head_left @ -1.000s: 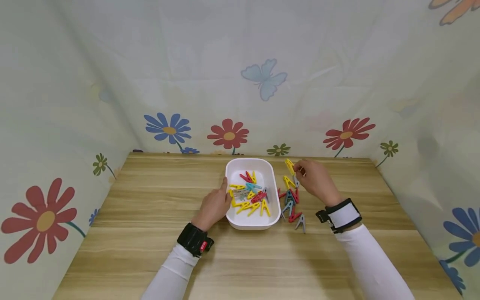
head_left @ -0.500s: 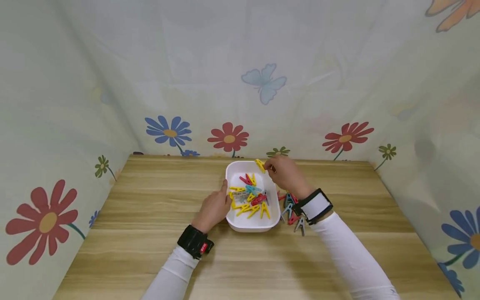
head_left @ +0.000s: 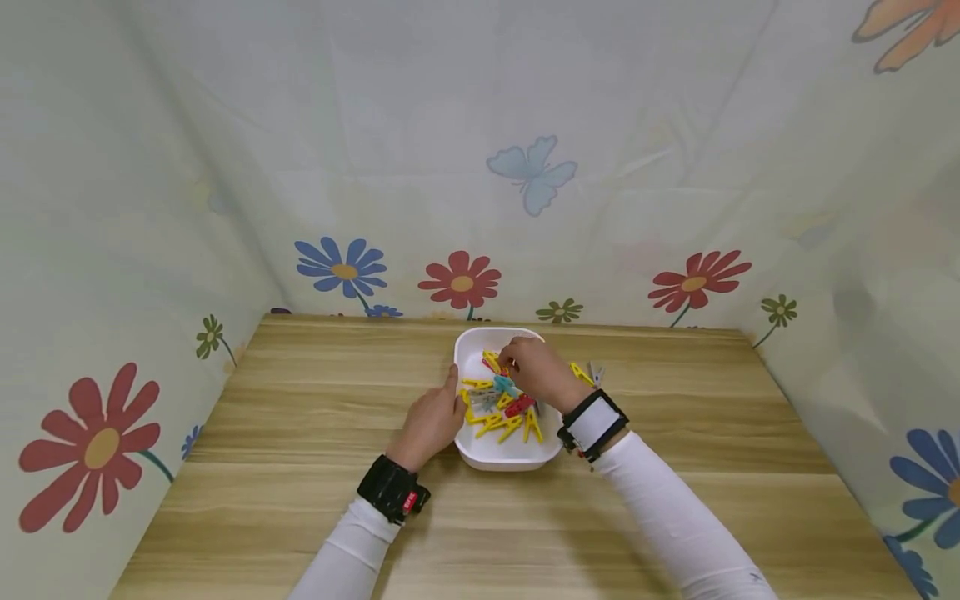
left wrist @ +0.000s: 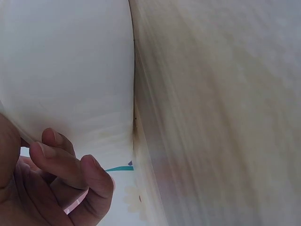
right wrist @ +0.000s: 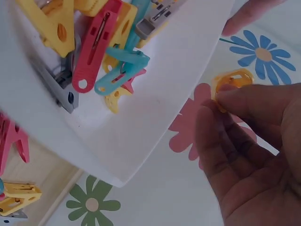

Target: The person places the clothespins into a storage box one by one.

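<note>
A white plastic tub (head_left: 510, 456) stands on the table, with several yellow, red, grey and blue clothespins lying in it. My left hand (head_left: 429, 423) grips its left rim, the index finger stretched along the side; in the left wrist view, fingertips (left wrist: 47, 149) are at the outer wall (left wrist: 84, 70). Over the far part of the tub, my right hand (head_left: 542, 371) pinches a yellow clothespin (right wrist: 233, 79) between thumb and index finger. Below it in the tub are a red clothespin (right wrist: 96, 47) and a blue one (right wrist: 122, 70).
Right of the tub lie a yellow clothespin (head_left: 580, 373) and a grey one (head_left: 596, 372); the right forearm hides others there. The wood-grain table (head_left: 315, 367) ends at a flower-printed curtain (head_left: 600, 208) at the back and both sides.
My right hand has carried the yellow clothespin leftward from the pile beside the tub, across its far right rim and over the inside. The left hand has stayed at the rim.
</note>
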Motion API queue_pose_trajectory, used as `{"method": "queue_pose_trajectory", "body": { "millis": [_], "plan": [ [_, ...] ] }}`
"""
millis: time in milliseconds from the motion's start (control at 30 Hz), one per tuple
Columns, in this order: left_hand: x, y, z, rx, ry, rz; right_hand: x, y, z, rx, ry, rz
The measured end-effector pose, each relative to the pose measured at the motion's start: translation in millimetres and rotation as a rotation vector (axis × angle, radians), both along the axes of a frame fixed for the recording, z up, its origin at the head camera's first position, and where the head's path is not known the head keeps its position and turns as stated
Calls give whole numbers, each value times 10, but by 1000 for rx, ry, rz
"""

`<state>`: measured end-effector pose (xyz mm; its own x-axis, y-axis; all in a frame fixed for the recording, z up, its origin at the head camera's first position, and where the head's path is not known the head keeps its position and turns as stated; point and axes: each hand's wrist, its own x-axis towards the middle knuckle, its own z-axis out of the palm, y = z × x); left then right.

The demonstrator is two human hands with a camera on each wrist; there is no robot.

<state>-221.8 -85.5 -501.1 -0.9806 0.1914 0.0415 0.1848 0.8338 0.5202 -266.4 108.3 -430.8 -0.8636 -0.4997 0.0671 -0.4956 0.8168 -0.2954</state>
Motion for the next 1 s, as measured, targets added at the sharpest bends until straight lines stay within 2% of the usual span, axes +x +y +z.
{"method": "queue_pose_trajectory", "body": {
  "millis": [167,267,400,600,800,1000],
  "plan": [
    [1,1,-9,-9,19,-2,60,-1,-38,87,-204,-12],
    [-3,0,-14,-6,14,2,75,14,-57,105,-231,-20],
    [-2,-8,-23,3,18,5,94,48,-39,95,-196,-22],
    [-9,-13,-36,4,29,7,155,164,100,77,-139,-9],
    [-14,-9,-44,-3,41,4,242,404,195,56,-86,-10],
    [-29,-9,-23,6,24,-5,379,681,271,30,-47,-34]
  ]
}}
